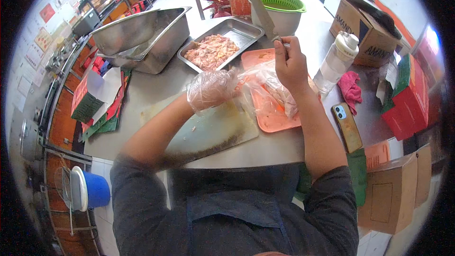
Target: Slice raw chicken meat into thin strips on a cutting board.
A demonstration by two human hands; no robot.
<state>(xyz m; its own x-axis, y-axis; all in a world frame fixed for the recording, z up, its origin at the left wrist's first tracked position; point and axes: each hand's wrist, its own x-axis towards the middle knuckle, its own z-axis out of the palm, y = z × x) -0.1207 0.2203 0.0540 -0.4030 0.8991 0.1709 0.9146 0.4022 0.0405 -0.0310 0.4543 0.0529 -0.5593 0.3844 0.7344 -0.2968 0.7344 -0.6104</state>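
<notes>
My right hand (290, 62) is bare and grips a kitchen knife (263, 14) by its handle, blade pointing up and away. A clear plastic glove covers my left hand (213, 87), whose fingers are at the edge of a clear plastic bag (254, 85); whether they pinch it I cannot tell. Raw meat (280, 94) shows inside the bag, which lies on an orange plastic tray (272, 124). Below my left hand is a stained cutting board (213, 131) with small scraps on it. Beyond it, a steel tray (245, 30) holds a heap of cut raw meat (212, 51).
Deep steel pans (167, 39) stand at the back left, beside a red and green carton (89, 96). A grey tub with a green strainer (279, 10) is at the back. On the right are a plastic bottle (336, 62), pink cloth (350, 90), phone (346, 126) and cardboard box (366, 35).
</notes>
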